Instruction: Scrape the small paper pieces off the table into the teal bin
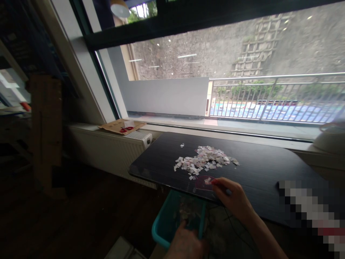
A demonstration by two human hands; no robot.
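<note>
My right hand (233, 194) pinches the edge of a pink translucent rounded sheet (201, 183) at the near edge of the dark table. A few paper bits (207, 181) show on that sheet. Just beyond it spreads a loose pile of small white paper pieces (205, 158). Lower down, my left hand (185, 242) is over a teal plastic bin (159, 225), its fingers curled and pointing inward. Something clear and pale shows at its fingertips, too dim and blurred to make out.
The dark table (258, 165) stands by a large window. Left of it, red-handled scissors (126, 129) lie on brown cardboard (107, 126) above a white radiator (126, 153). A tall cardboard piece (47, 133) stands farther left. A blurred pixelated patch covers the table's right side.
</note>
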